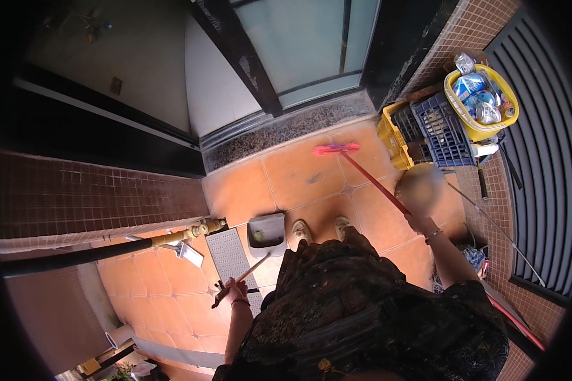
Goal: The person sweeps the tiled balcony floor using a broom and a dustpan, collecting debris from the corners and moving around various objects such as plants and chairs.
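Note:
My right hand (420, 225) grips the red handle (376, 182) of a broom. Its pink bristle head (336, 149) rests on the orange floor tiles (305, 180) near the door sill, beside a dark smudge. In my left hand (235, 290) is the upper end of the stick handle (256, 268) of a long-handled dustpan. The grey pan (267, 247) stands on the floor to the left of my shoes (301, 230), with a small greenish thing (260, 236) inside it.
At right, a yellow bucket (474, 125) of crushed cans and bottles sits above a blue plastic crate (441, 126) and a yellow crate (394, 143). A black-and-yellow pipe (171, 238) crosses at left, near a perforated drain cover (225, 250). A raised stone sill (286, 133) fronts the sliding door.

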Demonstrator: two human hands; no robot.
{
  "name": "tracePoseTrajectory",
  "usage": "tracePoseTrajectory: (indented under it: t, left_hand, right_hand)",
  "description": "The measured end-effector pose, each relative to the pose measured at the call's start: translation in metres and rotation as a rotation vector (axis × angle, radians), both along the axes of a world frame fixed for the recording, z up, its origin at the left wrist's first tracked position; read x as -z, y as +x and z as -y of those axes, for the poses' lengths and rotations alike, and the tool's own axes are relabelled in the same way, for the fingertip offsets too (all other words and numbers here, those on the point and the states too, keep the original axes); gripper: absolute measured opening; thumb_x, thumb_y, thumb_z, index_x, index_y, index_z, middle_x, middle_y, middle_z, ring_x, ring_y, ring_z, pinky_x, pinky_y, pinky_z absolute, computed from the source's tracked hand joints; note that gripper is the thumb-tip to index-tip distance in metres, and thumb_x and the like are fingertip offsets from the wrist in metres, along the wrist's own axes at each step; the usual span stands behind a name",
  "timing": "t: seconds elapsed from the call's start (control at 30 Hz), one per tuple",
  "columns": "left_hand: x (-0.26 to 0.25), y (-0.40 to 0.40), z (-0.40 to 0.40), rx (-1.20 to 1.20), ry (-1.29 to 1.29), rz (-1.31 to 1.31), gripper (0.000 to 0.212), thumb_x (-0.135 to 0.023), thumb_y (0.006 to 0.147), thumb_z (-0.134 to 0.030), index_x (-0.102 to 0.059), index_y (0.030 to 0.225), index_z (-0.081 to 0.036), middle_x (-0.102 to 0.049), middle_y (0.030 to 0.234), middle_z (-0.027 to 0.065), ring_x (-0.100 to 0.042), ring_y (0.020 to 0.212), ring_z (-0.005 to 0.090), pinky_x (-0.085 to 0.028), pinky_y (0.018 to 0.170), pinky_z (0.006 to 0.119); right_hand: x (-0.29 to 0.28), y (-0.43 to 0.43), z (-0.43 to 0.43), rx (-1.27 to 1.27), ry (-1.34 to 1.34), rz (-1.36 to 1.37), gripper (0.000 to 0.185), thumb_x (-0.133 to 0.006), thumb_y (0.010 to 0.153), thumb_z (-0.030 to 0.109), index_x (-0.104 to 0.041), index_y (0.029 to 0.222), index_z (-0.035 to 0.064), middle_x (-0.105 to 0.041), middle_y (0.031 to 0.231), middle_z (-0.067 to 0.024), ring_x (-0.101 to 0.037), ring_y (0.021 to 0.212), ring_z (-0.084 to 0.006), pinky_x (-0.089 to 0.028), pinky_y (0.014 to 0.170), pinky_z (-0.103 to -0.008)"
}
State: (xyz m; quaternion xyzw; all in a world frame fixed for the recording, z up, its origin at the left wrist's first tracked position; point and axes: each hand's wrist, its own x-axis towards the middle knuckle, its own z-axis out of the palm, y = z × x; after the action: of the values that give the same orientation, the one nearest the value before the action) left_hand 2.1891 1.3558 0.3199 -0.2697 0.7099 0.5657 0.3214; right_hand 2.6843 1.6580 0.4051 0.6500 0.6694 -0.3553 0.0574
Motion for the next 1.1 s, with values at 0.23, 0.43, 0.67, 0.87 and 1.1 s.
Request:
tracePoseTrajectory:
  t: [0.23,0.43,0.67,0.87,1.1]
  left_hand:
    - [-0.003,-0.002,-0.027,0.196,-0.009,-0.015,0.014,-0.053,0.078,-0.023,-0.041,0.079,-0.016,-0.051,0.058,0.0042,-0.050,0.045,0.0137,-0.039,0.036,0.022]
    - [-0.001,-0.002,-0.052,0.303,-0.023,-0.022,0.014,-0.055,0.078,-0.023,-0.044,0.079,-0.014,-0.054,0.060,0.0038,-0.052,0.048,0.0131,-0.042,0.038,0.023]
    - [0.004,0.012,-0.088,0.404,0.014,-0.025,0.013,-0.055,0.077,-0.023,-0.046,0.078,-0.013,-0.054,0.057,0.0048,-0.052,0.045,0.0132,-0.043,0.037,0.023]
    - [-0.008,0.031,-0.109,0.530,-0.008,0.002,0.011,-0.055,0.077,-0.022,-0.047,0.076,-0.015,-0.055,0.060,0.0027,-0.054,0.050,0.0122,-0.044,0.039,0.022]
    - [-0.003,0.060,-0.138,0.618,-0.040,-0.018,0.013,-0.057,0.076,-0.021,-0.049,0.077,-0.010,-0.052,0.061,0.0020,-0.055,0.054,0.0121,-0.045,0.043,0.023]
  right_hand:
    - [0.039,-0.015,-0.038,-0.170,0.365,0.246,0.019,-0.049,0.071,0.012,-0.051,0.089,0.0074,-0.055,0.073,-0.0129,-0.053,0.072,-0.0292,-0.043,0.066,-0.0371]
    - [0.085,-0.072,0.006,0.197,-0.271,0.017,0.024,-0.039,0.074,0.013,-0.042,0.097,0.0030,-0.056,0.073,-0.0204,-0.057,0.068,-0.0326,-0.045,0.060,-0.0430]
    - [0.010,-0.032,0.074,0.311,-0.326,-0.308,0.027,-0.042,0.079,0.017,-0.045,0.102,0.0047,-0.049,0.053,-0.0097,-0.048,0.039,-0.0194,-0.039,0.035,-0.0306]
    - [-0.042,-0.014,0.055,0.573,-0.320,-0.299,0.026,-0.038,0.083,0.018,-0.044,0.104,0.0032,-0.040,0.044,-0.0032,-0.040,0.030,-0.0128,-0.032,0.026,-0.0255]
    - [0.054,-0.047,0.037,0.583,-0.389,-0.443,0.009,-0.036,0.080,0.013,-0.038,0.079,0.0037,-0.039,0.045,-0.0057,-0.038,0.028,-0.0170,-0.031,0.025,-0.0292]
